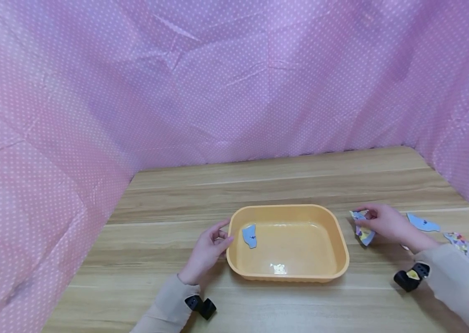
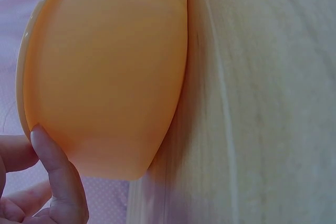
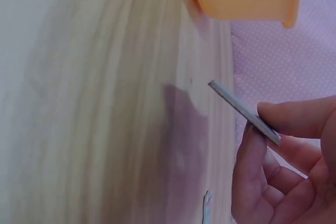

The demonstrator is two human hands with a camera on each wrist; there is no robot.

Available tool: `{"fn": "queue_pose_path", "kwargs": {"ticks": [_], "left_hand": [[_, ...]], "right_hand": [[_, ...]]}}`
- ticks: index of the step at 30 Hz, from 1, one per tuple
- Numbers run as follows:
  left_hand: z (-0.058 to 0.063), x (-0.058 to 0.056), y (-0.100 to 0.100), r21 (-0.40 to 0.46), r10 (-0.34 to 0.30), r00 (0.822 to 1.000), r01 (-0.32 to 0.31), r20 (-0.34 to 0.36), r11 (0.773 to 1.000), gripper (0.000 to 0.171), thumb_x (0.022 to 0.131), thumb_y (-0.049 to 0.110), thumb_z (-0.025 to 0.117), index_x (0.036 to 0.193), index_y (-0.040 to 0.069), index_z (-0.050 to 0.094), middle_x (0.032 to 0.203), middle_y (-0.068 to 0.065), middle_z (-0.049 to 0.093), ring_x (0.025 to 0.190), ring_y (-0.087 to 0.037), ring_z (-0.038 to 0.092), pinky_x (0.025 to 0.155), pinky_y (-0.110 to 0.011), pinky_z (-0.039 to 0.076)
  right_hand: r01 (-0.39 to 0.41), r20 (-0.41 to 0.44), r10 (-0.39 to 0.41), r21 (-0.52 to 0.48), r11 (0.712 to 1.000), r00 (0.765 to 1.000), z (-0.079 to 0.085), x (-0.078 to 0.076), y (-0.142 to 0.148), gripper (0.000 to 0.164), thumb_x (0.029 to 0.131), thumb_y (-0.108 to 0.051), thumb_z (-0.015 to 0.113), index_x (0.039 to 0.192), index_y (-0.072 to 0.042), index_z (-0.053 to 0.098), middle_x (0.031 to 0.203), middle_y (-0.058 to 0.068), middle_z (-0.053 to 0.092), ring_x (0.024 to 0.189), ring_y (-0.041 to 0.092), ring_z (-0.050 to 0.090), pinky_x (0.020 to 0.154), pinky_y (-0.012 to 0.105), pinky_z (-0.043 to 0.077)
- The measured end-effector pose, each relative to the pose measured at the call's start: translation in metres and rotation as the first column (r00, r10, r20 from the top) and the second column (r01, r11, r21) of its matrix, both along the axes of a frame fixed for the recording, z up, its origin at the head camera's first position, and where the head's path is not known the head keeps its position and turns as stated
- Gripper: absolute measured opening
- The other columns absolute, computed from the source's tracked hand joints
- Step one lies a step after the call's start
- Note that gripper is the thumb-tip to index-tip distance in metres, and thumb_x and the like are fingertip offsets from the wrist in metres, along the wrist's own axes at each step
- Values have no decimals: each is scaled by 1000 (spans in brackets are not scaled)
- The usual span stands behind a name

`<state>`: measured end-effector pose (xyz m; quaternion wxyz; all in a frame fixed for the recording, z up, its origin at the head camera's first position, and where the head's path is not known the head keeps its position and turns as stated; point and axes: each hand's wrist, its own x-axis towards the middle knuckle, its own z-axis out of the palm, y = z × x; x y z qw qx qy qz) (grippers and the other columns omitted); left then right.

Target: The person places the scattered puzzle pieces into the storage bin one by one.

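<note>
A yellow-orange tray sits on the wooden table, with one light-blue flat irregular piece lying in its left part. My left hand pinches the tray's left rim between thumb and fingers; the left wrist view shows the thumb against the outer wall. Right of the tray, my right hand pinches a flat printed piece, patterned in yellow, blue and purple. That piece shows edge-on in the right wrist view, a thin board held tilted above the table.
Beyond the right hand lie a light-blue piece and a multicoloured piece. Part of another piece shows beside the right forearm, mostly hidden. Pink dotted cloth hangs behind the table and along its sides.
</note>
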<state>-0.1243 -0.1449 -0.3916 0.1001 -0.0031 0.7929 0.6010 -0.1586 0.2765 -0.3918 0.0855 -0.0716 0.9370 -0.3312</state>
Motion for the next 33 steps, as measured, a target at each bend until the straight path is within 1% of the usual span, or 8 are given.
{"fn": "queue_pose_path", "kwargs": {"ticks": [4,10,17,21,24,29,33], "left_hand": [[-1,0,0,-6,2,1000,-2,0,1000,50,92,7,60,139,4,45,93,-9,55,64,-9,55,58,-22,51],[-2,0,0,1,-6,1000,6,-9,1000,49,92,6,59,139,3,44,93,-10,55,64,-9,55,57,-22,51],[-5,-2,-2,-8,-8,1000,8,-2,1000,49,92,6,59,139,4,45,93,-9,55,64,-8,55,57,-22,51],[-5,-2,-2,-5,-6,1000,6,-3,1000,49,92,6,59,139,4,45,93,-9,55,64,-8,54,57,-22,51],[-3,-1,-1,0,-8,1000,8,-5,1000,49,92,7,59,139,3,45,93,-10,55,64,-9,55,57,-23,51],[-1,-1,-1,-7,-6,1000,6,-1,1000,49,92,8,59,139,4,45,93,-10,55,65,-9,55,57,-23,51],[-1,-2,-1,-8,-6,1000,6,1,1000,49,93,8,59,139,4,45,93,-9,55,65,-10,55,57,-22,51]], "right_hand": [[1,17,-1,-13,1000,1000,4,-1,-3,44,90,-21,62,124,6,55,78,4,57,61,11,49,50,25,44],[11,-1,-11,-22,1000,1000,7,0,-7,43,90,-21,63,121,7,55,76,3,55,61,10,48,50,24,43],[-1,35,5,-136,991,999,12,-4,-8,42,90,-12,61,121,13,50,73,2,58,57,5,50,51,25,48],[17,56,-9,-152,988,998,14,-8,-8,41,90,-12,61,120,13,49,78,2,62,60,4,53,53,24,49],[32,81,-17,-184,982,997,17,-10,-9,39,91,-12,61,118,12,48,84,2,64,66,2,55,59,24,53],[27,93,-3,-253,967,996,23,-14,-12,35,93,-13,59,117,10,47,89,4,64,72,2,57,65,30,56],[22,99,8,-297,955,995,28,-17,-15,35,93,-12,58,117,10,46,89,3,63,72,2,58,67,31,56]]}}
